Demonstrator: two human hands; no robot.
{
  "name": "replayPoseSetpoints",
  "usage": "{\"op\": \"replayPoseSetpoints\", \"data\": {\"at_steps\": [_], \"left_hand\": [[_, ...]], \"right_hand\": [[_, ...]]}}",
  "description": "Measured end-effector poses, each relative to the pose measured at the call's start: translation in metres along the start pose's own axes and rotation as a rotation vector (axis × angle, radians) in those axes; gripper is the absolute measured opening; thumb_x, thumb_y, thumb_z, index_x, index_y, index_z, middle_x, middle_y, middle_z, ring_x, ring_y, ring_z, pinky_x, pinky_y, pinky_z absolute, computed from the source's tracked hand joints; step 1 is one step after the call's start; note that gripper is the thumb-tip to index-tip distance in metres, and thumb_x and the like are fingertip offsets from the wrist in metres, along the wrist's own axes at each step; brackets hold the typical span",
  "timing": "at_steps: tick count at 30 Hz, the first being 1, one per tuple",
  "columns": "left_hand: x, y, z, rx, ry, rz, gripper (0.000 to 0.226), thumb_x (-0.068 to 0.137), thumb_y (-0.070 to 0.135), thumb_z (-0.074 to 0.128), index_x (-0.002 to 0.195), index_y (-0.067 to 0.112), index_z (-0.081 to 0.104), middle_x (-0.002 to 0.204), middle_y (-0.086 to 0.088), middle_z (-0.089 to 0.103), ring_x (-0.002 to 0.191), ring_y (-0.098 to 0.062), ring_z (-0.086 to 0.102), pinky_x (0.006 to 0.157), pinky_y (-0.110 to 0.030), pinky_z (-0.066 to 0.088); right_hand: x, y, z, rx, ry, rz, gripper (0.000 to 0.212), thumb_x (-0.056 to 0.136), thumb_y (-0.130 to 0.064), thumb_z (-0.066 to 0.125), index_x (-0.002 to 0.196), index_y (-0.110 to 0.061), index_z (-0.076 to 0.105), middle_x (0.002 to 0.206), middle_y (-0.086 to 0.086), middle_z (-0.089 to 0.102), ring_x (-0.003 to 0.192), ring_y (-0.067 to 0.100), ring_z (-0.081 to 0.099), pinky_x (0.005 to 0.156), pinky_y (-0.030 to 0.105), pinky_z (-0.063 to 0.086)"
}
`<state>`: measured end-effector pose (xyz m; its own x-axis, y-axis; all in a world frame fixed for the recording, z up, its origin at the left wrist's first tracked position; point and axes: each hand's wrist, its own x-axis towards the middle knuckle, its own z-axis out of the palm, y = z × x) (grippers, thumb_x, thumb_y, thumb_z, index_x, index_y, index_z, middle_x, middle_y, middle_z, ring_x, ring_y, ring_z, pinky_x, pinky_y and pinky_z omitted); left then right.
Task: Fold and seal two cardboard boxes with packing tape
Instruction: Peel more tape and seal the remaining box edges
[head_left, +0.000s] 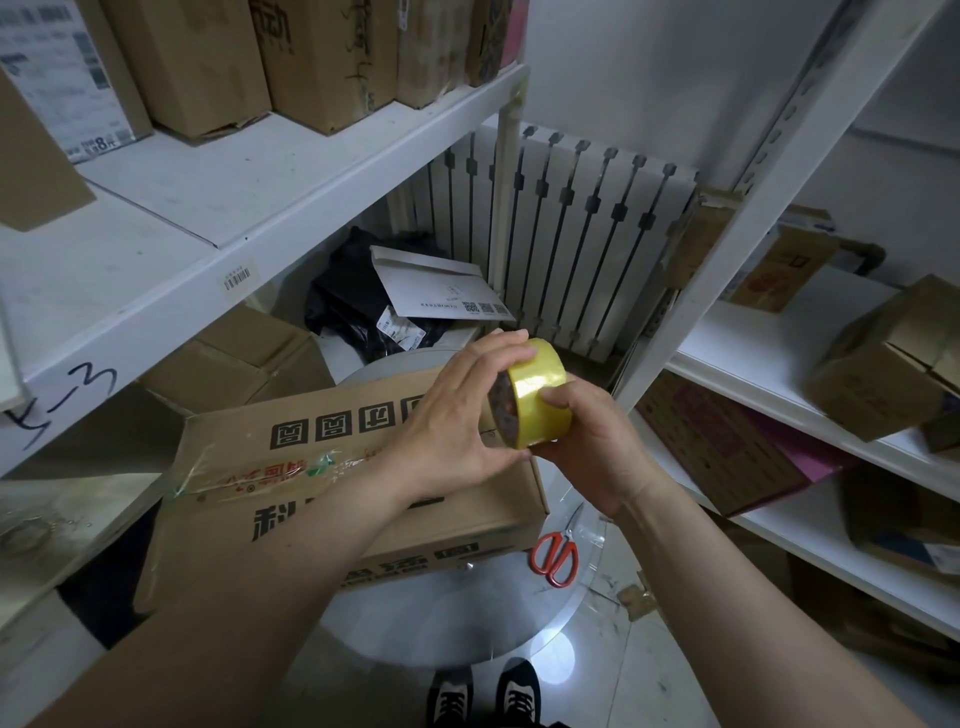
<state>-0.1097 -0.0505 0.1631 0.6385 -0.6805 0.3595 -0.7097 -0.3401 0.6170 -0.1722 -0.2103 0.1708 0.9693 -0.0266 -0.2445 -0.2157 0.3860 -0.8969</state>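
A closed cardboard box (291, 467) with black printed characters lies on a round white table (441, 613), clear tape running along its top seam. Above the box's right end I hold a roll of yellow packing tape (537, 392) with both hands. My left hand (462, 415) wraps its fingers over the roll's top and left face. My right hand (587, 441) grips the roll from the right, thumb on its outer band.
Red-handled scissors (555, 553) lie on the table right of the box. White shelving (171, 218) with cartons stands left, another shelf unit (779, 364) with boxes stands right. A radiator (566, 234), black bags and an envelope (436, 283) are behind. My shoes show below.
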Motion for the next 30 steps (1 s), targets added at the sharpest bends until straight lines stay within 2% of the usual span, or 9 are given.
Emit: {"op": "replayPoseSetpoints", "data": {"at_steps": [4, 7, 12, 18, 25, 28, 30], "left_hand": [[-0.0009, -0.0004, -0.001, -0.019, 0.006, -0.009, 0.096, 0.066, 0.026, 0.088, 0.145, 0.019, 0.034, 0.155, 0.004, 0.029, 0.146, -0.011, 0.023, 0.12, -0.025, 0.019], [-0.0016, -0.0005, -0.001, -0.022, -0.002, -0.018, 0.097, 0.066, 0.026, 0.087, 0.145, 0.02, 0.032, 0.156, 0.004, 0.027, 0.146, -0.009, 0.022, 0.12, -0.024, 0.019], [-0.0028, 0.0002, -0.001, -0.051, -0.005, -0.047, 0.098, 0.065, 0.025, 0.089, 0.145, 0.022, 0.033, 0.154, 0.005, 0.029, 0.144, -0.007, 0.024, 0.118, -0.035, 0.028], [-0.0048, 0.0017, -0.0005, -0.066, -0.01, -0.064, 0.097, 0.065, 0.023, 0.089, 0.145, 0.023, 0.033, 0.154, 0.006, 0.029, 0.144, -0.007, 0.024, 0.118, -0.036, 0.029], [-0.0059, 0.0019, 0.0002, -0.062, -0.042, -0.077, 0.098, 0.065, 0.025, 0.089, 0.145, 0.024, 0.032, 0.153, 0.005, 0.03, 0.143, -0.007, 0.025, 0.117, -0.032, 0.026], [-0.0063, 0.0029, -0.0004, -0.069, -0.044, -0.088, 0.098, 0.064, 0.025, 0.09, 0.144, 0.023, 0.033, 0.153, 0.004, 0.03, 0.144, -0.009, 0.026, 0.118, -0.038, 0.028], [-0.007, 0.0037, -0.0005, -0.072, -0.04, -0.087, 0.098, 0.064, 0.024, 0.09, 0.144, 0.022, 0.034, 0.153, 0.004, 0.031, 0.144, -0.009, 0.026, 0.118, -0.039, 0.029]], "right_hand": [[-0.0018, 0.0003, -0.0004, -0.016, -0.029, -0.034, 0.037, 0.075, -0.009, 0.05, 0.107, 0.008, 0.058, 0.099, 0.016, 0.046, 0.095, 0.031, 0.045, 0.076, 0.038, 0.049], [-0.0037, -0.0015, 0.0017, -0.012, -0.044, -0.033, 0.028, 0.073, -0.006, 0.048, 0.096, 0.003, 0.06, 0.095, 0.016, 0.046, 0.092, 0.03, 0.044, 0.075, 0.037, 0.05], [-0.0045, -0.0013, 0.0018, -0.006, -0.035, 0.0, 0.026, 0.068, -0.004, 0.046, 0.088, 0.004, 0.061, 0.084, 0.015, 0.051, 0.084, 0.026, 0.051, 0.075, 0.038, 0.053], [-0.0038, -0.0006, 0.0027, 0.033, 0.046, 0.028, 0.025, 0.072, -0.018, 0.054, 0.091, -0.004, 0.061, 0.087, 0.009, 0.06, 0.09, 0.024, 0.058, 0.077, 0.039, 0.052], [-0.0072, -0.0004, -0.0019, 0.023, -0.051, 0.034, 0.022, 0.072, -0.007, 0.049, 0.087, 0.005, 0.059, 0.077, 0.007, 0.062, 0.082, 0.022, 0.057, 0.073, 0.036, 0.055], [-0.009, 0.0004, -0.0013, 0.007, -0.067, 0.029, 0.036, 0.071, -0.005, 0.047, 0.101, 0.012, 0.057, 0.083, 0.013, 0.061, 0.088, 0.028, 0.054, 0.079, 0.041, 0.054], [-0.01, -0.0002, -0.0004, -0.008, -0.063, 0.032, 0.038, 0.07, -0.003, 0.047, 0.103, 0.013, 0.057, 0.085, 0.016, 0.059, 0.091, 0.032, 0.052, 0.081, 0.043, 0.053]]}}
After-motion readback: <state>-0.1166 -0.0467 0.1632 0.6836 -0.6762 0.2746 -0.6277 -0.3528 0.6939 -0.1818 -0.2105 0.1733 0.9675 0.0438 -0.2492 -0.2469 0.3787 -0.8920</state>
